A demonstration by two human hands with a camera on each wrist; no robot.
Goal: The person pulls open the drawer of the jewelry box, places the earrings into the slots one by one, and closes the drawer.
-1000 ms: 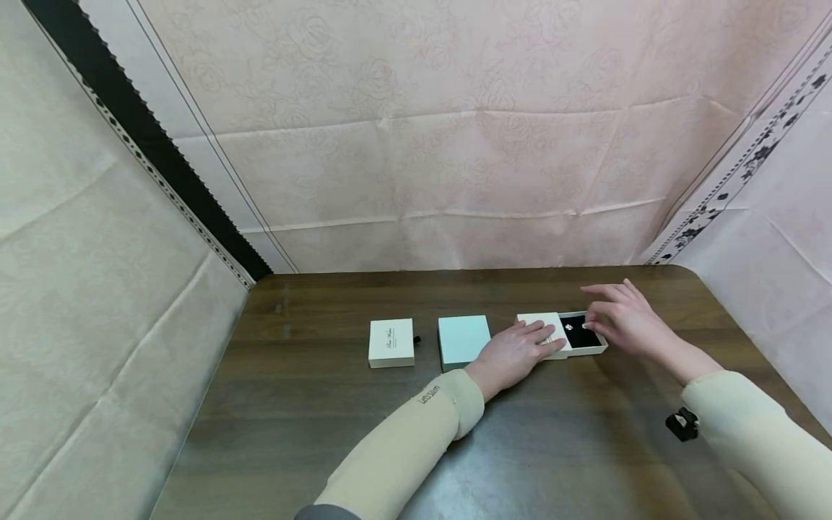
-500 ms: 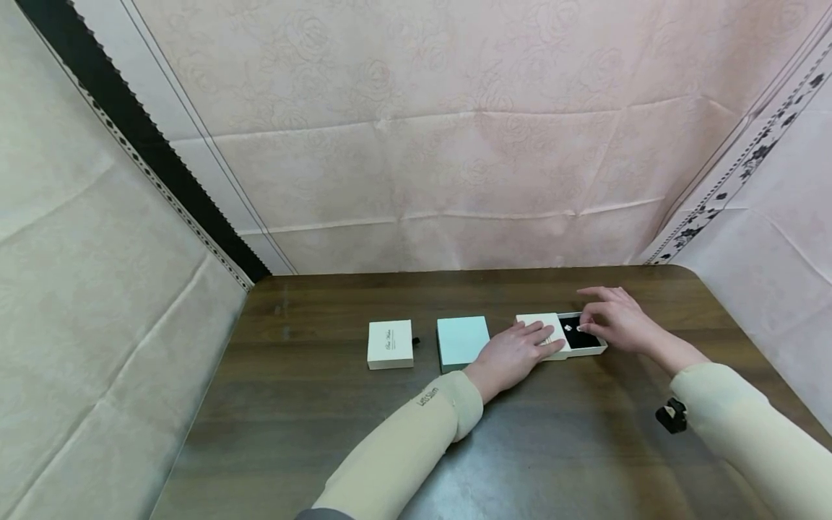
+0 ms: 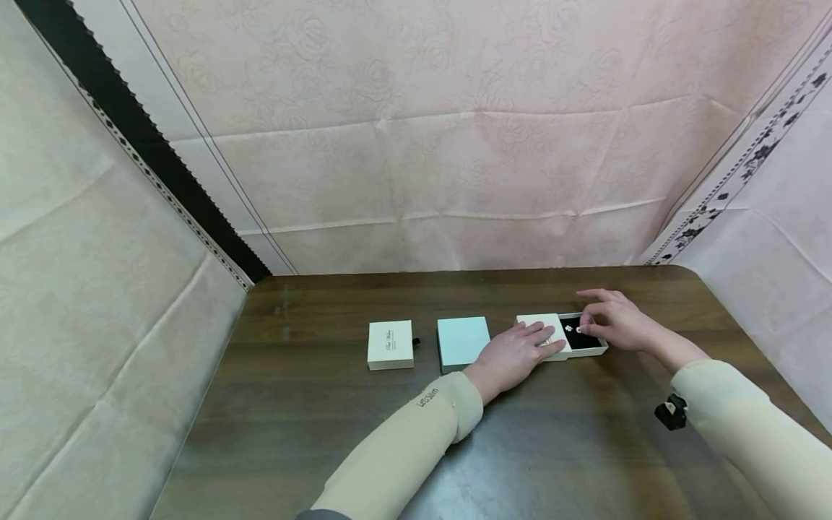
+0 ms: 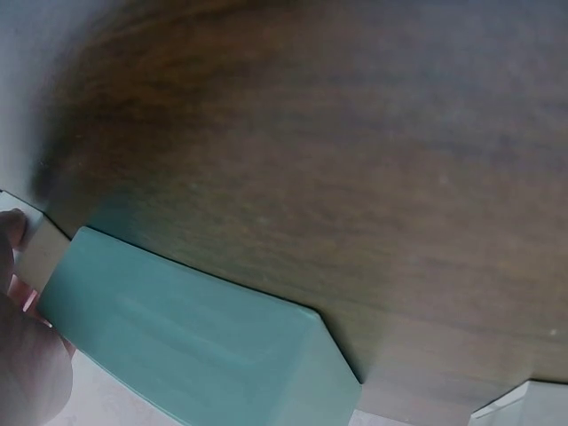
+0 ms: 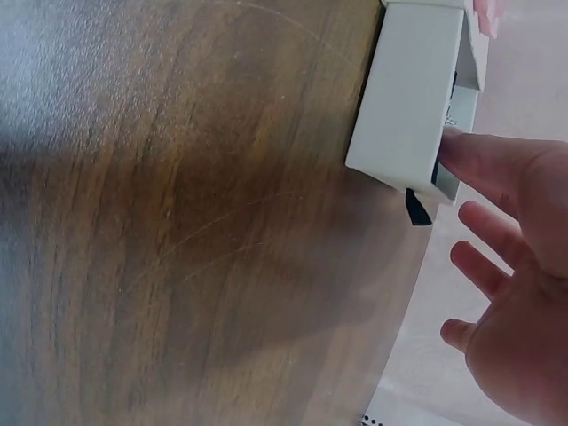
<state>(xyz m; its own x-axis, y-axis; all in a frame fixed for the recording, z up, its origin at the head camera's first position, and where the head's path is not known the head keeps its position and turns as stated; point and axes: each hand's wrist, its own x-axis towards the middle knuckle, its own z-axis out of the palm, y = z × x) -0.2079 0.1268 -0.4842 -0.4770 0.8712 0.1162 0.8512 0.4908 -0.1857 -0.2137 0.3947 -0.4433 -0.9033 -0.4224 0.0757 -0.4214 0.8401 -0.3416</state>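
A white sliding jewelry box (image 3: 531,318) lies at the right, its drawer (image 3: 601,349) pulled out to the right with a black insert (image 3: 583,340). One small silvery earring (image 3: 568,328) sits on the insert. My left hand (image 3: 511,354) rests on the sleeve of the box with its fingers spread. My right hand (image 3: 617,322) reaches into the drawer, thumb and forefinger pinching a second tiny silvery earring (image 3: 578,330) low over the insert. In the right wrist view the thumb (image 5: 475,160) is inside the drawer and the forefinger is hidden. A black ribbon tab (image 5: 417,209) hangs from the drawer's end.
A light-blue box (image 3: 463,339) stands just left of my left hand. Farther left is a closed white box (image 3: 391,345) with printed lettering and a dark tab. All rest on a brown wooden table (image 3: 312,404), with pale patterned cloth (image 3: 416,173) behind it.
My right hand has shifted slightly left and down over the drawer, the pinched earring moving with it closer to the other one. My left hand has stayed on the box.
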